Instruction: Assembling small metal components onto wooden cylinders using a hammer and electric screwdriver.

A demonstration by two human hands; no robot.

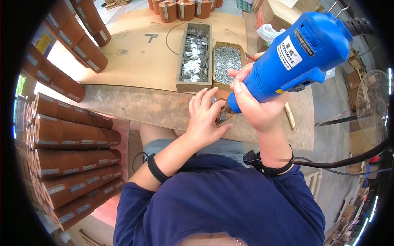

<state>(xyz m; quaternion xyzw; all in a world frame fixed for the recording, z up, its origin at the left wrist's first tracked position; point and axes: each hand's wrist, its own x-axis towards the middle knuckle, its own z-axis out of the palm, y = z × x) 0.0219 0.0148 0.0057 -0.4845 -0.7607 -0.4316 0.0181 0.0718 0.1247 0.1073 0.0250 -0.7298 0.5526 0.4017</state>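
On your left, smooth brown cylinders (pixel 69 164) with dull metal plates lie stacked in rows. Your left hand (pixel 207 119) curls, fingers bent, around a small brown round piece (pixel 221 98) on the rough, worn bench edge (pixel 156 108). Your right hand (pixel 252 104) is closed tight around a glossy blue plastic power tool (pixel 297 53), its tip on that piece.

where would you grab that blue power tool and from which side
Grip the blue power tool on its narrow neck just above the tip, coming from the person's right, as the right hand does. The body flares wide toward the top, so the slim lower part fits the fingers, and the left hand occupies the other side.
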